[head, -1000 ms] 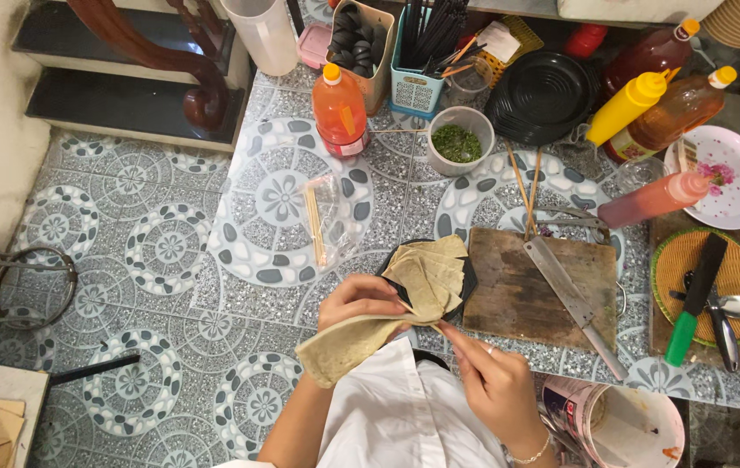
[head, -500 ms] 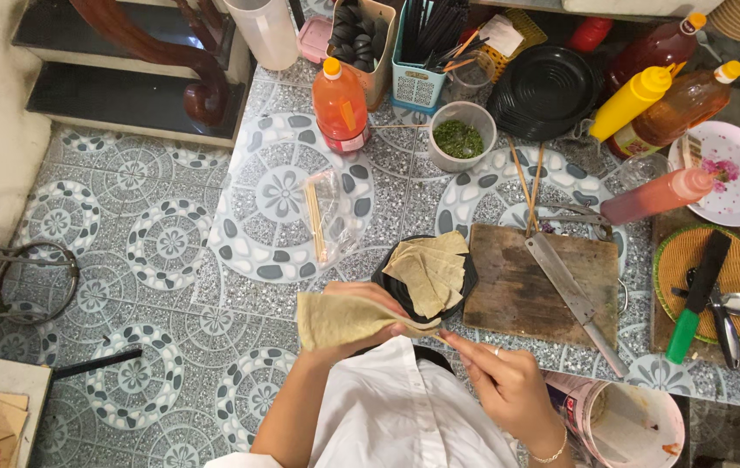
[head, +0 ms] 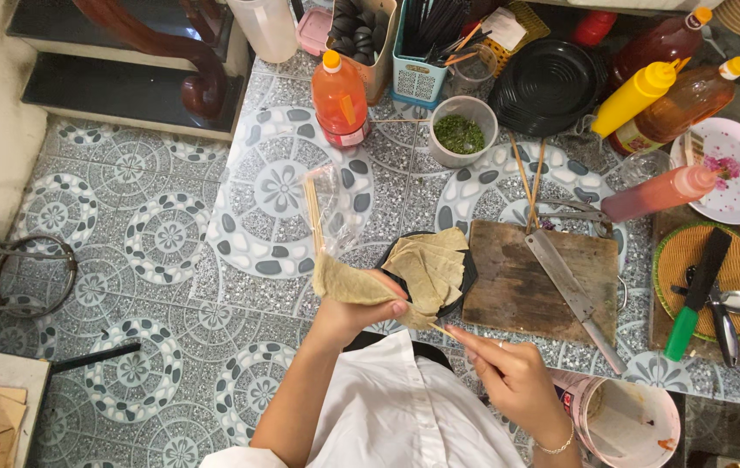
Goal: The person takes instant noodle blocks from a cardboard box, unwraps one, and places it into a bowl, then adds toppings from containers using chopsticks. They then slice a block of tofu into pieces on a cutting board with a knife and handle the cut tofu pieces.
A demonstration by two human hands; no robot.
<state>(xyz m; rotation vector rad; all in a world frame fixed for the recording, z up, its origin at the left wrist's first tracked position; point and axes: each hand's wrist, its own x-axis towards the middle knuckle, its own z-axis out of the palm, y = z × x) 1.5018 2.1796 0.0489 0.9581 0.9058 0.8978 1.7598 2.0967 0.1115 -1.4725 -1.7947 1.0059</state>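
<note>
The left hand (head: 357, 305) grips a folded, pale tan flat wrapper (head: 348, 284), held just left of the black round plate (head: 467, 276) stacked with more tan wrappers (head: 429, 264). The right hand (head: 508, 373) pinches a thin wooden skewer (head: 441, 329) whose tip meets the wrapper's lower edge; the contact point is hard to make out. The plate sits on the patterned mosaic desk (head: 274, 186), touching a worn wooden cutting board (head: 526, 290) carrying a long steel knife (head: 571, 290). A white bucket (head: 638, 425) is cut off below.

A patterned tile counter (head: 274, 186) bears a wooden cutting board (head: 521, 290), black plate (head: 467, 279), sauce bottles (head: 340, 97) and herb cup (head: 461, 133).
</note>
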